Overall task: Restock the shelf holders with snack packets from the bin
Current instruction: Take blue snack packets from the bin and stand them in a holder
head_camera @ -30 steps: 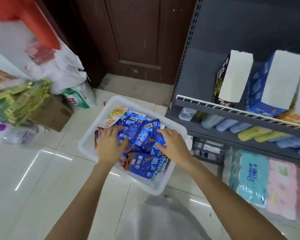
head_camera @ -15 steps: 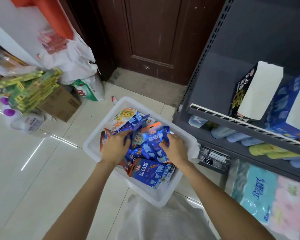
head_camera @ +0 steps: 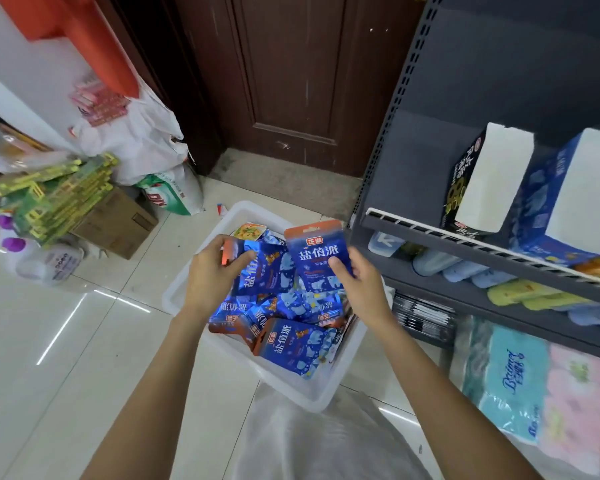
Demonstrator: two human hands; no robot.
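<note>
Your right hand (head_camera: 359, 289) holds one blue snack packet (head_camera: 317, 259) upright, with the thumb on its front and the fingers curled behind it. The packet has an orange top with a hang hole, white letters and polar bears on it. Your left hand (head_camera: 210, 275) grips another blue packet (head_camera: 264, 271), tilted on its side, with the fingers curled over its orange end. Both packets are lifted just above the white bin (head_camera: 184, 292) on the floor. More blue packets (head_camera: 291, 344) lie heaped in the bin, some flat and some on edge. The grey shelf (head_camera: 465, 251) stands just to the right of the bin, with open box holders (head_camera: 492, 188) on it.
</note>
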